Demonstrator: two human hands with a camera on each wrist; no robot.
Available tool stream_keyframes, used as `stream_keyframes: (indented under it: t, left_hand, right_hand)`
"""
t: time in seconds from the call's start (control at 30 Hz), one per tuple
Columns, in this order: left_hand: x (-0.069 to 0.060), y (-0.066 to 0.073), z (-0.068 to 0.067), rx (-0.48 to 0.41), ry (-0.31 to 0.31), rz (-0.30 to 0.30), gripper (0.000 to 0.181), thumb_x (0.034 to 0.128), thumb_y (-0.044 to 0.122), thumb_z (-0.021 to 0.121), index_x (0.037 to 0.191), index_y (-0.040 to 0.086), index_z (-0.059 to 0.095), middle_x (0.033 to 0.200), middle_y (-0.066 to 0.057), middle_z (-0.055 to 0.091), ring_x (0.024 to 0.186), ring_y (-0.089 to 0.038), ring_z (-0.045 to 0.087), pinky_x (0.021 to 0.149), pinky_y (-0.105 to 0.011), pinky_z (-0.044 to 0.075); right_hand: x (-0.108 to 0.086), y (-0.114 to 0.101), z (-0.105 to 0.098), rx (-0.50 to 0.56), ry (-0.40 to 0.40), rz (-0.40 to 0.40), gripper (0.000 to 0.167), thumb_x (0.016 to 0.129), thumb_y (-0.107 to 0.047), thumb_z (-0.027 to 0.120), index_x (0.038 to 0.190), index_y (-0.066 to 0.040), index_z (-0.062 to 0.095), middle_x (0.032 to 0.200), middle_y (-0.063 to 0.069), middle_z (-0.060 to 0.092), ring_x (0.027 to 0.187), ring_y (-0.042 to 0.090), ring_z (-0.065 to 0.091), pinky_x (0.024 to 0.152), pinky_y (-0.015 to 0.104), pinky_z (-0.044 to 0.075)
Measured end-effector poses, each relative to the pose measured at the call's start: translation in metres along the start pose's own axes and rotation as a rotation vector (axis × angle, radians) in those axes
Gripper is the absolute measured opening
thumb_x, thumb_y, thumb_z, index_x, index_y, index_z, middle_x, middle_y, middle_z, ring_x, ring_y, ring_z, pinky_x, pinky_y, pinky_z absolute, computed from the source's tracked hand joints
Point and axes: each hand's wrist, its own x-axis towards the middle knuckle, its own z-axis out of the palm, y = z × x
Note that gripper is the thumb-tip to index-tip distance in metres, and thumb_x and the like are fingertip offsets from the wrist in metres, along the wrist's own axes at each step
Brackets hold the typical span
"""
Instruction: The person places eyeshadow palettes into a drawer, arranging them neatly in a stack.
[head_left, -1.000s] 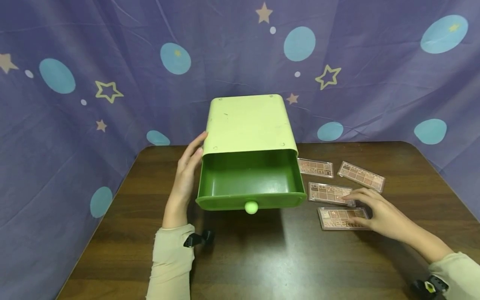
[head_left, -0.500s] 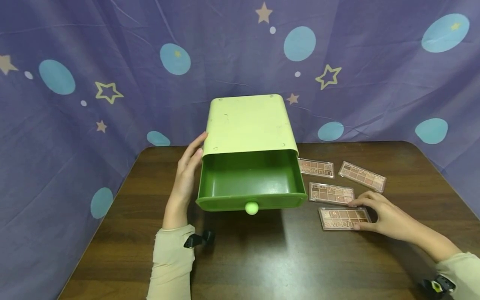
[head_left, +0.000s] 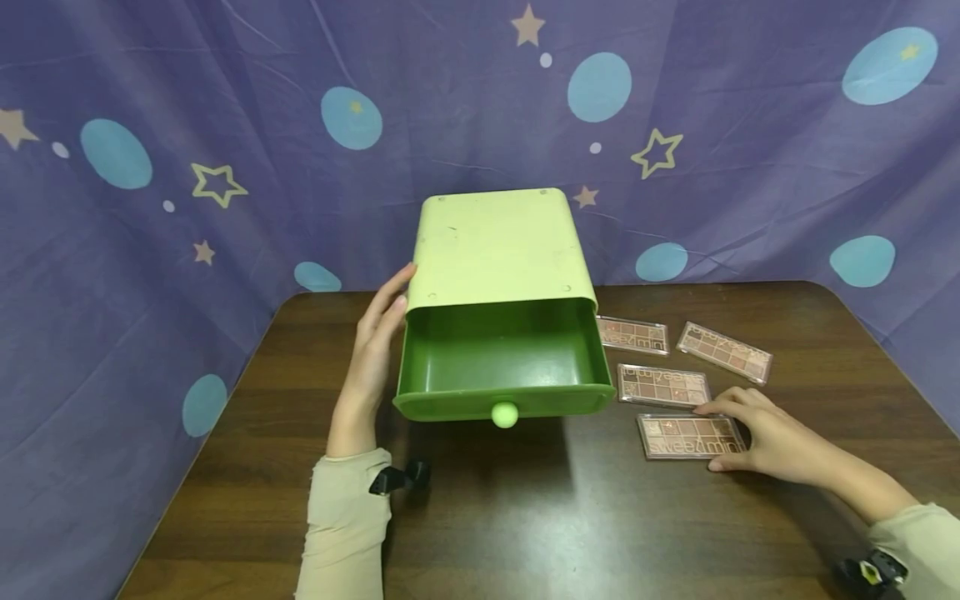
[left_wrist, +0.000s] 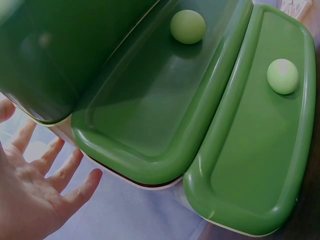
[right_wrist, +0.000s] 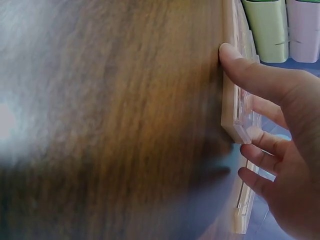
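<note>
A green desktop drawer unit (head_left: 502,250) stands mid-table, its top drawer (head_left: 504,358) pulled out and bare inside. Two closed drawers with round knobs, a middle drawer (left_wrist: 140,115) and a lower drawer (left_wrist: 250,150), show in the left wrist view. My left hand (head_left: 367,358) rests against the unit's left side, fingers extended. Over on the right, my right hand (head_left: 765,437) pinches the right end of the nearest eyeshadow palette (head_left: 682,437), thumb at its near edge and fingers at the far edge. That palette lies flat in the head view.
Behind it lie more palettes: a middle palette (head_left: 660,386), an angled palette (head_left: 724,352) and one palette (head_left: 633,336) partly hidden by the unit. A patterned purple curtain (head_left: 480,100) hangs behind the brown wooden table (head_left: 525,517).
My right hand has drawn back slightly to the right, from over the palettes to the nearest one's right end. My left hand and the drawer unit have stayed put.
</note>
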Motion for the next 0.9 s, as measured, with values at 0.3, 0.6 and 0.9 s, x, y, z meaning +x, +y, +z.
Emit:
stream_keyframes:
  t: [0.3,0.6,0.9]
  left_hand:
    - [0.001,0.000,0.000,0.010,-0.015,-0.001,0.047,0.1041,0.023,0.043,0.149,0.011,0.045,0.152,0.007,0.042,0.136,-0.015,0.038,0.109,-0.047,0.028]
    - [0.001,-0.001,-0.001,0.006,-0.012,0.004,0.047,0.1043,0.021,0.043,0.149,0.009,0.045,0.153,0.003,0.041,0.139,-0.016,0.036,0.111,-0.044,0.028]
    - [0.000,-0.001,-0.001,-0.005,-0.009,0.003,0.046,0.1047,0.021,0.043,0.149,0.009,0.044,0.153,0.004,0.041,0.138,-0.016,0.037,0.110,-0.042,0.029]
  right_hand:
    - [-0.004,0.001,-0.002,0.019,0.064,-0.034,0.067,0.059,-0.039,0.094,0.116,-0.015,0.069,0.109,-0.006,0.062,0.104,0.011,0.046,0.084,0.028,0.042]
    - [-0.003,-0.005,-0.011,0.018,0.132,-0.064,0.067,0.055,-0.034,0.096,0.114,-0.013,0.069,0.108,-0.003,0.064,0.108,0.010,0.045,0.094,0.006,0.024]
    - [0.003,-0.026,-0.033,0.082,0.176,-0.085,0.069,0.061,-0.020,0.094,0.123,-0.012,0.064,0.119,0.001,0.062,0.126,0.004,0.037,0.105,0.007,0.016]
